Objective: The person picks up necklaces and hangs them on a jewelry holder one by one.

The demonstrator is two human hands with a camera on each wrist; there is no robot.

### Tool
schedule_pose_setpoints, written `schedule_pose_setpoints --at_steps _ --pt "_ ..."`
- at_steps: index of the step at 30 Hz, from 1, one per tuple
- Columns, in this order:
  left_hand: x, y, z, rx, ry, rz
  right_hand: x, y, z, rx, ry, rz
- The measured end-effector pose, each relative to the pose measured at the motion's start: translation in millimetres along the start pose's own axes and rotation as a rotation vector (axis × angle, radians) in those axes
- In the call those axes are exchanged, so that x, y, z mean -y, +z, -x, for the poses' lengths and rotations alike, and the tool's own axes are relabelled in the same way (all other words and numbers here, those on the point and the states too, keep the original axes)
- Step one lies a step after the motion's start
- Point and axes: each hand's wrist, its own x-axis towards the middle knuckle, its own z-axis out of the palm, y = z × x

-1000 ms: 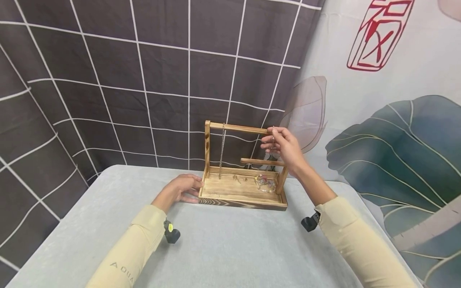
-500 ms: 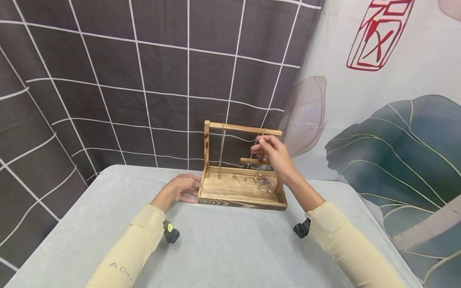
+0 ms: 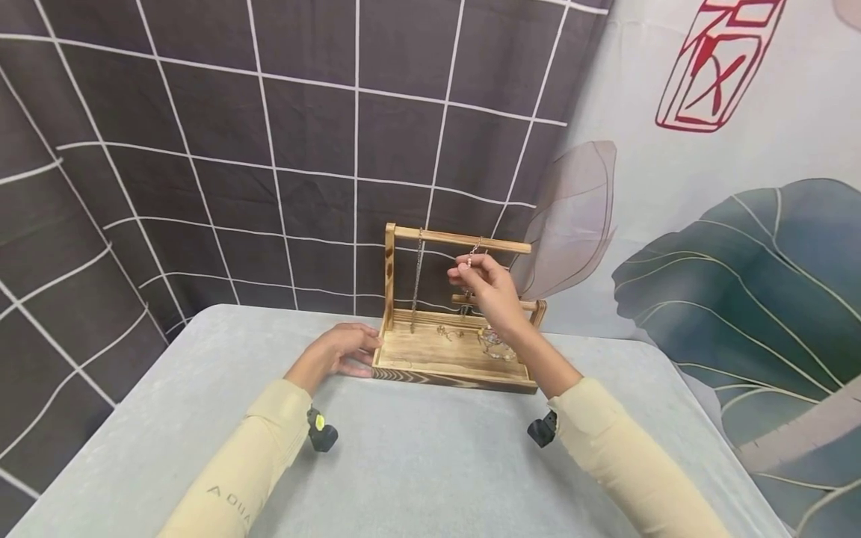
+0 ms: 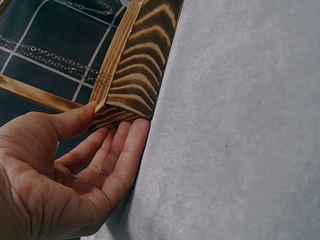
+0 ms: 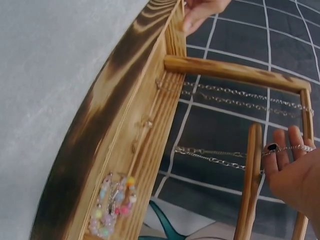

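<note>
A wooden jewelry stand [image 3: 451,379] has a shallow tray and two bars above it. My left hand [image 3: 346,347] grips the tray's left end, thumb at the rim and fingers against the end wall [image 4: 120,116]. Under the upper bar [image 3: 444,237], my right hand [image 3: 494,291] pinches a silver chain necklace [image 5: 215,160] that loops over that bar; its lower part hangs past the lower bar [image 5: 248,185]. A dark pendant [image 5: 272,147] shows by the fingertips. Further left, another chain necklace [image 3: 417,280] hangs from the upper bar into the tray.
Colourful beaded jewelry [image 5: 112,205] lies at the tray's right end. Small gold-coloured pieces [image 3: 449,332] lie near its middle. The stand rests on a pale cloth-covered table [image 3: 417,456], with a dark grid-patterned curtain [image 3: 303,134] behind.
My right hand has moved left along the upper bar from near its right end, bringing the necklace with it. The left hand keeps its place on the tray.
</note>
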Motion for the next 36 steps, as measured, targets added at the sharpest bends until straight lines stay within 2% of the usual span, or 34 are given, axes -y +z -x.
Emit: schedule_pose_setpoints --at_steps 5,13,22,29,36 --pt "-1.2 -0.2 0.6 -0.003 0.000 -0.003 -2 11.1 -2 -0.026 0.007 0.008" --pt "-3.2 -0.5 0.7 -0.003 -0.007 0.003 -2 23.2 -2 -0.079 0.037 0.146" --pt "-1.5 0.4 0.1 -0.002 -0.015 0.004 -5 29.4 0 -0.060 0.038 0.264" --pt "0.3 1.0 -1.7 -0.007 -0.019 0.004 -7 36.0 1 -0.012 0.030 0.280" --pt "0.3 0.4 -0.4 0.002 -0.012 0.009 -9 44.0 5 0.009 0.008 0.348"
